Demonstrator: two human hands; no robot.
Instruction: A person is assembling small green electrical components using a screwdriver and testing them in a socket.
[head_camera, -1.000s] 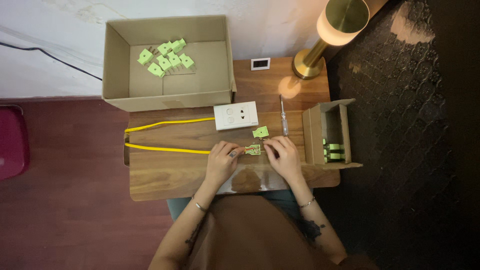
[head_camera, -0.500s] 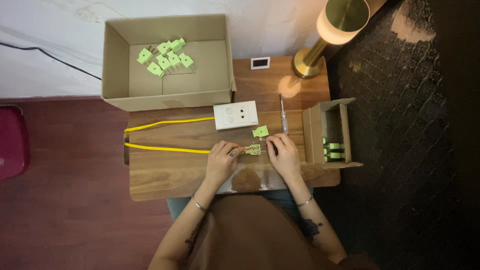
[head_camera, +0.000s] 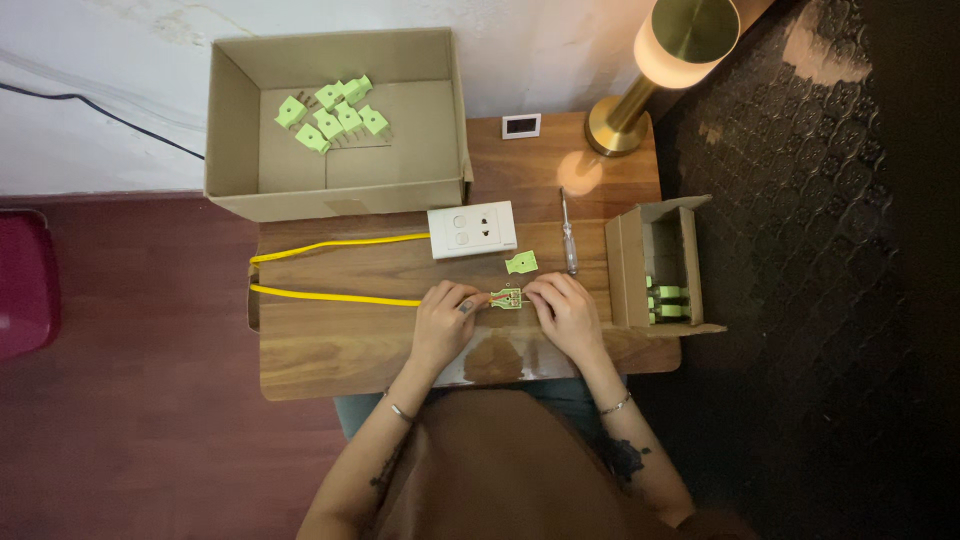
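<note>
In the large box (open-topped) lie green plugs.

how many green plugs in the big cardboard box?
6 green plugs, clustered in the upper left of the big cardboard box. None look hidden.

small box blocks right; table left free

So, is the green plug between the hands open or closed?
Open. The green plug shows wire ends inside, and a separate green cover piece lies on the wooden table above it, apart.
</note>
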